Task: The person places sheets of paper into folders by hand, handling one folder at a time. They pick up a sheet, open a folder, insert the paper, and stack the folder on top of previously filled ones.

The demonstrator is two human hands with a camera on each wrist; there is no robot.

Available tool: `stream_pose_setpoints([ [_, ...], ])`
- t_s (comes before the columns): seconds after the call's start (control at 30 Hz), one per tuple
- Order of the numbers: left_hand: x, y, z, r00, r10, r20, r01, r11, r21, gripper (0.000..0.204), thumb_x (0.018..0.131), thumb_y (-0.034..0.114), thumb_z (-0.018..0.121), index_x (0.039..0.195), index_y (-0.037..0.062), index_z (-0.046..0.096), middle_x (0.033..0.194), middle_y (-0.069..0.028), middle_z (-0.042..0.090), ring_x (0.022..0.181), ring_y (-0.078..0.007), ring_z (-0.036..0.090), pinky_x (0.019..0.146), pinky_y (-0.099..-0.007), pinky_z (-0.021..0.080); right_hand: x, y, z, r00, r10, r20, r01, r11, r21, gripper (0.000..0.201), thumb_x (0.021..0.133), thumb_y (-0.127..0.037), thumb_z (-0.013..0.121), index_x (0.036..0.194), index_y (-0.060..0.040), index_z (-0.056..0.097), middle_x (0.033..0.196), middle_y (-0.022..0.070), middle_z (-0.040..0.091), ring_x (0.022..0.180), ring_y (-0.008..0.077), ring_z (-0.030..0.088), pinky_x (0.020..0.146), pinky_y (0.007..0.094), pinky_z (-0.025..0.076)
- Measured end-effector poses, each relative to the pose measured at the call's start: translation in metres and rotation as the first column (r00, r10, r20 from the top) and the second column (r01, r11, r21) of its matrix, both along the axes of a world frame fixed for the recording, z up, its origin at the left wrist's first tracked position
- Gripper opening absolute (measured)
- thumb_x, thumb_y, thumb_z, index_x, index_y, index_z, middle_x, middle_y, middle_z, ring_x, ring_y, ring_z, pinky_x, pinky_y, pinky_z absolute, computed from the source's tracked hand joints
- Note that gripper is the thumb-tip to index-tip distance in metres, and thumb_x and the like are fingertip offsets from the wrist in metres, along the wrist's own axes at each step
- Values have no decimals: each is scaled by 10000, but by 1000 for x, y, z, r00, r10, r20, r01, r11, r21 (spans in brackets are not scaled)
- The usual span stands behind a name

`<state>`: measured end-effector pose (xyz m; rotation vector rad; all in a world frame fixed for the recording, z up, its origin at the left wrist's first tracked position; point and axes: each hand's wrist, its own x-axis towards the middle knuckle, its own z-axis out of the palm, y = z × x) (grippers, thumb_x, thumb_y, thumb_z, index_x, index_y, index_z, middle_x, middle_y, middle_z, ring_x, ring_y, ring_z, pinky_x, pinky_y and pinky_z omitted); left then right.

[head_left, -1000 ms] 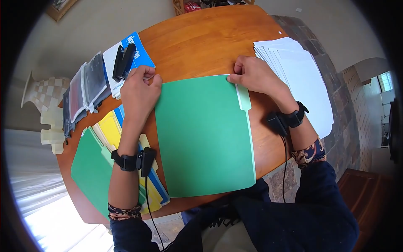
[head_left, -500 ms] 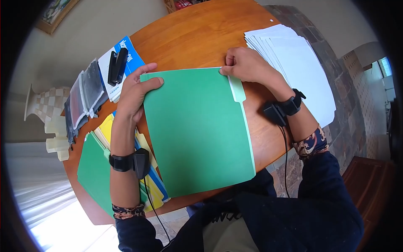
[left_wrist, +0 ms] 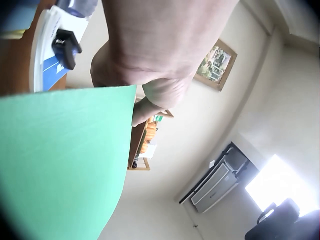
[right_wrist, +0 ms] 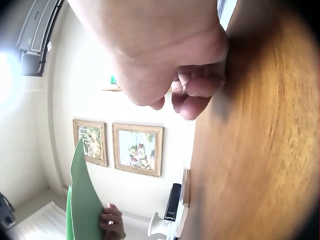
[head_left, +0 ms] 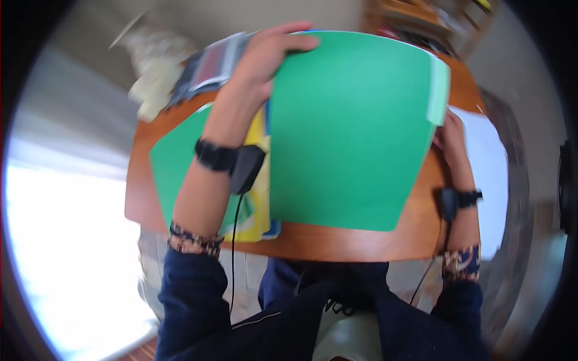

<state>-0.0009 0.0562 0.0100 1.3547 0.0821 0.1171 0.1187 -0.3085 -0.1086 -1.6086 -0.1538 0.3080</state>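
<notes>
A green file folder is lifted off the table, its pale tab facing right in the head view. My left hand grips it by the upper left edge, with the thumb over the front face. My right hand has let its fingers curl loosely and holds nothing. It sits low over the wooden table beside a stack of white paper, partly behind the folder's right edge in the head view. The right wrist view shows the folder well apart from this hand.
Another green folder lies at the table's left with yellow folders beside it. Zip pouches lie behind them. A black stapler rests on a blue and white notebook.
My left hand has taken hold of the folder's left edge and raised it. My right hand has released the folder's top edge and moved down to the right, near the paper.
</notes>
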Motion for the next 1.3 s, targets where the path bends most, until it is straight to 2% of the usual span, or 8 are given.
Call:
stream_pose_setpoints([
  [0.07, -32, 15, 25, 993, 114, 6, -114, 993, 30, 586, 869, 74, 699, 1391, -38, 459, 1067, -129, 646, 909, -182, 664, 808, -299, 570, 4, -5, -1, 999, -13, 38, 18, 992, -123, 376, 1013, -410, 549, 754, -143, 498, 564, -50, 411, 414, 62, 396, 373, 229, 256],
  [0.27, -142, 132, 38, 913, 405, -56, -392, 906, 159, 619, 874, 67, 685, 1421, -34, 412, 1162, -177, 623, 1006, -248, 668, 864, -375, 592, 10, -6, -4, 995, -15, 96, 29, 989, -143, 377, 988, -435, 580, 751, -154, 492, 583, -32, 492, 433, 74, 484, 367, 221, 289],
  [0.33, -159, 179, -43, 881, 459, -112, -452, 888, 86, 634, 893, 87, 660, 1444, -44, 375, 1215, -189, 592, 1042, -259, 658, 899, -385, 585, 20, -23, -18, 991, -29, 132, 57, 975, -213, 368, 987, -435, 581, 770, -146, 511, 588, -30, 501, 441, 75, 497, 368, 220, 294],
  [0.63, -247, 252, -120, 627, 691, -360, -583, 722, 372, 552, 875, 86, 679, 1369, -30, 462, 1144, -146, 629, 1019, -220, 656, 900, -323, 565, 21, -21, -18, 987, 9, 160, 23, 980, -196, 260, 989, -341, 599, 869, -111, 576, 679, -2, 569, 528, 108, 598, 421, 232, 379],
  [0.73, -243, 257, -136, 628, 766, -138, -664, 620, 418, 499, 840, 115, 712, 1276, -71, 555, 1123, -168, 659, 977, -235, 681, 874, -354, 566, 18, -20, -18, 990, 22, 139, 14, 967, -254, 221, 987, -290, 585, 884, -94, 593, 723, 17, 608, 591, 121, 630, 479, 242, 442],
  [0.8, -250, 257, -131, 583, 808, 78, -541, 315, 780, 547, 819, 213, 737, 1254, -75, 574, 1111, -160, 679, 967, -232, 685, 849, -361, 553, -2, -8, -13, 990, 69, 127, -29, 957, -290, 228, 988, -289, 579, 906, -78, 606, 743, 28, 623, 594, 123, 634, 492, 242, 458],
  [1.07, -251, 208, -113, 630, 756, -177, -284, 437, 853, 599, 798, 358, 700, 1190, -84, 605, 1065, -210, 679, 947, -262, 694, 833, -369, 535, -106, 137, 19, 794, 584, -168, -608, 774, -180, 510, 996, -301, 577, 1331, 76, 510, 1122, 180, 659, 809, 203, 683, 673, 311, 590],
  [1.3, -220, 166, -114, 755, 593, -279, -267, 667, 696, 516, 811, 317, 709, 1123, -85, 619, 984, -182, 668, 859, -212, 689, 735, -334, 554, -139, 175, 24, 754, 643, -136, -656, 724, -214, 572, 986, -255, 583, 1393, 117, 429, 1159, 191, 650, 894, 219, 682, 725, 317, 588],
])
